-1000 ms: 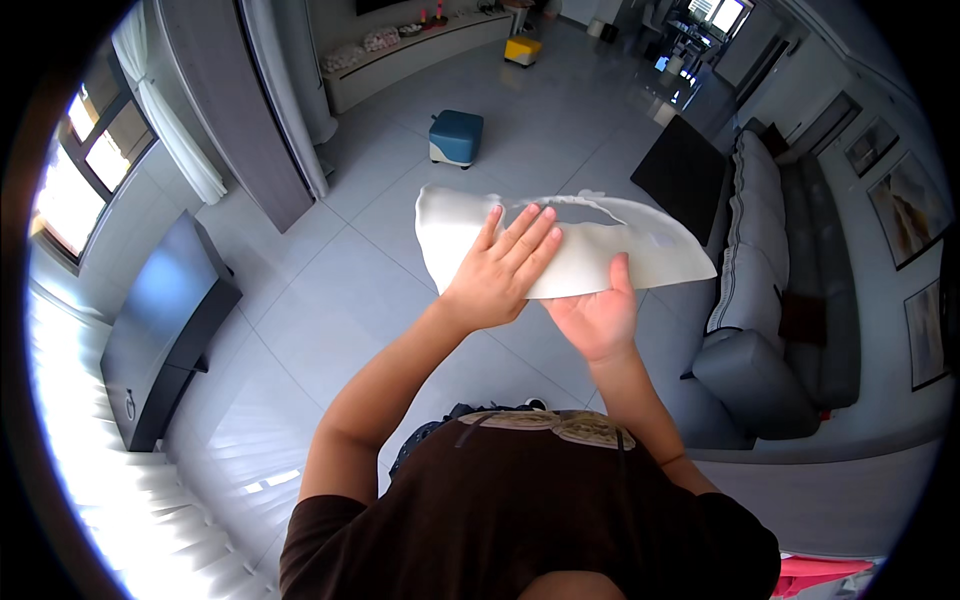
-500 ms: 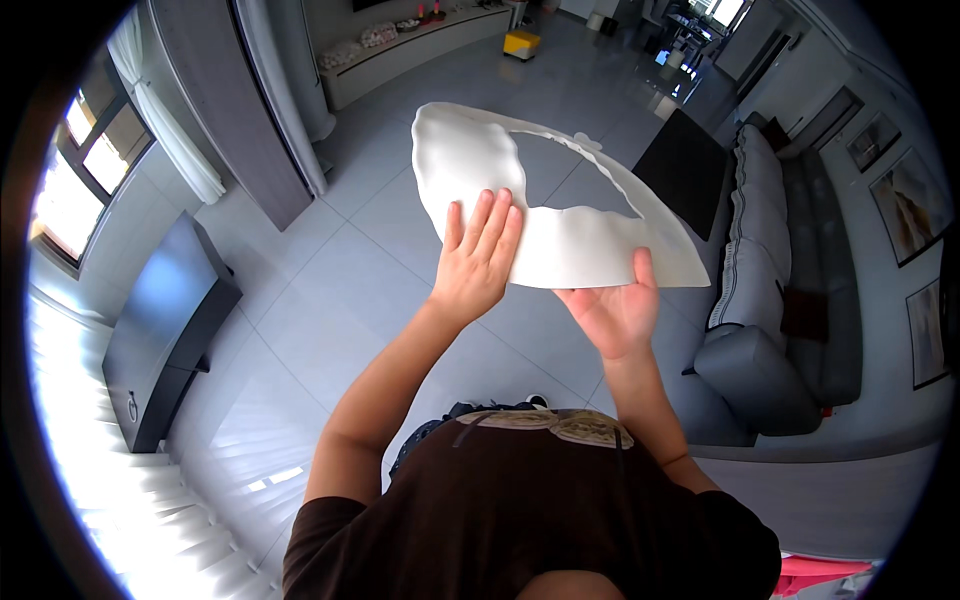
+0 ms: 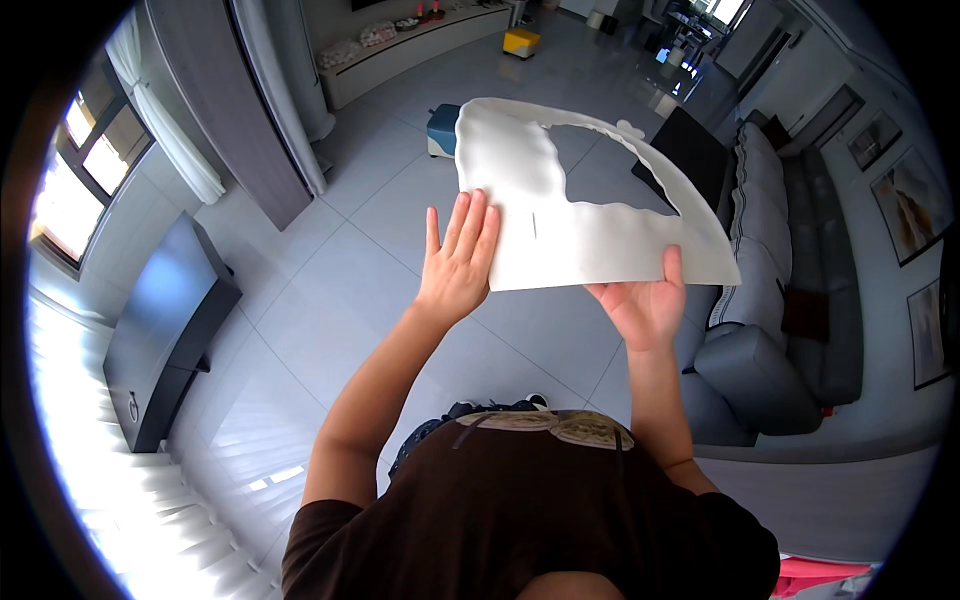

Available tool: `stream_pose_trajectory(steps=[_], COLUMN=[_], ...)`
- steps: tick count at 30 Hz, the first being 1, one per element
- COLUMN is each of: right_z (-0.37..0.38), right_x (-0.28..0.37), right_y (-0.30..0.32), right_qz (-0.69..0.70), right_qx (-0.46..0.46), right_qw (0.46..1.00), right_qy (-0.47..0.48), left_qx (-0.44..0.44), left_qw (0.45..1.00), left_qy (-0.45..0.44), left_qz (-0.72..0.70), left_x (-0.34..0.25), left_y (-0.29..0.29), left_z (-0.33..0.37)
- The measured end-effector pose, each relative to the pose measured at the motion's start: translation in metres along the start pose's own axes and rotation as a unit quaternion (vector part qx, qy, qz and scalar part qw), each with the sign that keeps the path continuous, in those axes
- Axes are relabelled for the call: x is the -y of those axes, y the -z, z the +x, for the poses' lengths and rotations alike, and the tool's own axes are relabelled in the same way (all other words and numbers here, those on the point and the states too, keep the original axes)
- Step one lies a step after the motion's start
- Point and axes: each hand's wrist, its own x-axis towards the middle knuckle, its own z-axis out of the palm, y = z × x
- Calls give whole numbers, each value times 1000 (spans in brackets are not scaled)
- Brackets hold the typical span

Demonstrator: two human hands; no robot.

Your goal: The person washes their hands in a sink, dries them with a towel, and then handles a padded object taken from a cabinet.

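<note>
A white, flexible sheet (image 3: 600, 245) with wavy edges and one large opening is held up in front of me. Its lower edge is nearly straight, and a thin strip arches round the far side of the opening. A short dark line, a slit or crease, shows left of its middle. My right hand (image 3: 645, 310) grips the lower edge, thumb on top and fingers mostly hidden beneath. Flat against the sheet's left edge lies my left hand (image 3: 458, 265), its fingers stretched out and the outermost one apart. Its thumb is hidden.
A blue-topped stool (image 3: 443, 130) stands beyond the sheet's left edge. At right are a dark low table (image 3: 690, 150) and a grey sofa (image 3: 770, 230). A dark cabinet (image 3: 165, 335) stands at left, and a yellow box-like stool (image 3: 521, 42) farther off.
The sheet has moved right with my right hand. My left hand has slid from its face toward its left edge. The dark line and the blue-topped stool have come into view.
</note>
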Motion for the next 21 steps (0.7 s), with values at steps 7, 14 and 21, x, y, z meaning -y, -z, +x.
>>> stream_pose_trajectory(steps=[7,14,21], right_z=[-1,-11,-22], right_x=[-6,-60,-47], right_y=[14,46,39], right_qz=[-47,-452,-318], right_qx=[30,-22,-157], right_qw=[998,887,935], right_qy=[37,91,30], left_qx=[-56,-35,154], left_qw=[998,959,911], left_qy=[-22,-120,-164], left_qz=[-11,-253,-346], left_x=[-17,-72,-43], left_y=[21,24,30], left_z=[20,34,46])
